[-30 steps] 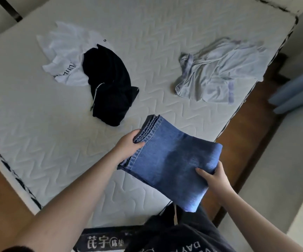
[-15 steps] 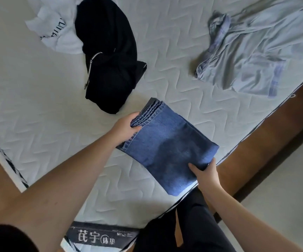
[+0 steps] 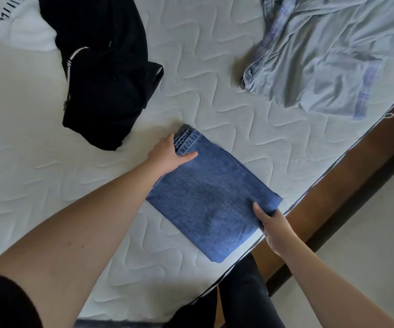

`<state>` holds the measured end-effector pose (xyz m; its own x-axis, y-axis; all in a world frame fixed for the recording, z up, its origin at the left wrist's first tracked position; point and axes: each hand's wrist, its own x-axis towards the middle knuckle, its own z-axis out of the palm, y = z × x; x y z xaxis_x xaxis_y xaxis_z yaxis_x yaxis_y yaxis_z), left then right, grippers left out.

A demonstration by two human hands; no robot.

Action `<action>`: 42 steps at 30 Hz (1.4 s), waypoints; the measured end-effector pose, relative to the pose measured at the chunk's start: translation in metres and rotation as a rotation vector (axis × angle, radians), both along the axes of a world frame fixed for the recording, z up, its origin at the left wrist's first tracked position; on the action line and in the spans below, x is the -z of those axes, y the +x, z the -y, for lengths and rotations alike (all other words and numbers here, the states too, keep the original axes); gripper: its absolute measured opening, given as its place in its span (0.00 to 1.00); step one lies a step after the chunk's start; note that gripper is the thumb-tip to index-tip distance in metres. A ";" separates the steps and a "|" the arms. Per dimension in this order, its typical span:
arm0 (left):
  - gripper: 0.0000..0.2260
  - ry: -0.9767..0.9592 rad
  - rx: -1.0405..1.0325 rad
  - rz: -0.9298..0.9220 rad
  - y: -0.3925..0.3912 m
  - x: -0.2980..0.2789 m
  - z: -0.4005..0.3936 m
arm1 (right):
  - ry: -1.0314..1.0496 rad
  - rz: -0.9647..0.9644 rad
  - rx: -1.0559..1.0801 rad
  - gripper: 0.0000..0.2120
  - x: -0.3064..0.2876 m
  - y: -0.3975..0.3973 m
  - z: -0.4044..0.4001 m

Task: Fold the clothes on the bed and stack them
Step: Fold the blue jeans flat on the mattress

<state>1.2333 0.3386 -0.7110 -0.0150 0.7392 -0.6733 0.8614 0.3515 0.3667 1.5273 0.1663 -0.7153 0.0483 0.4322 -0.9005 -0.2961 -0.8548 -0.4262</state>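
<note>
While the folded jeans [image 3: 211, 200] lie flat near the bed's [image 3: 215, 67] lower right edge, my left hand [image 3: 170, 155] grips their hemmed end, thumb on top, fingers hidden beneath. My right hand [image 3: 273, 224] pinches the opposite fold, its fingers also tucked out of sight. At upper left, the black garment [image 3: 106, 74] overlaps a white shirt [image 3: 23, 31] cut off by the frame; its print is unreadable. At upper right, the crumpled grey garment [image 3: 328, 58] runs past the frame's edge.

dim, soft daylight; slight blur, wide-angle edge distortion.
</note>
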 end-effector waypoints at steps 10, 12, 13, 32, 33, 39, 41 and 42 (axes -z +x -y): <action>0.30 -0.006 -0.165 0.063 0.002 0.052 -0.022 | -0.187 0.655 -0.316 0.31 0.024 -0.018 -0.006; 0.33 -0.001 -0.107 0.022 0.005 0.050 -0.025 | -0.209 0.656 -0.297 0.31 0.024 -0.021 -0.002; 0.33 0.010 -0.082 0.019 0.006 0.047 -0.025 | -0.215 0.647 -0.301 0.31 0.023 -0.022 -0.001; 0.25 0.779 0.784 -0.254 0.010 0.037 0.063 | 0.835 1.214 -1.102 0.33 0.007 -0.082 -0.010; 0.26 0.789 0.801 -0.267 0.005 0.045 0.057 | 0.850 1.203 -1.189 0.33 0.015 -0.084 -0.018; 0.27 0.873 0.875 -0.232 -0.016 0.084 0.044 | 0.747 1.216 -1.418 0.37 0.050 -0.071 -0.036; 0.27 0.835 0.885 -0.213 -0.019 0.089 0.041 | 0.716 1.223 -1.397 0.39 0.051 -0.067 -0.030; 0.26 0.807 0.892 -0.203 -0.020 0.089 0.039 | 0.676 1.224 -1.373 0.41 0.050 -0.063 -0.027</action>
<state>1.2136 0.2998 -0.7995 0.6604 0.7485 -0.0602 0.7509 -0.6594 0.0373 1.4645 0.1934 -0.7658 -0.1988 0.9166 -0.3469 0.9761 0.1535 -0.1537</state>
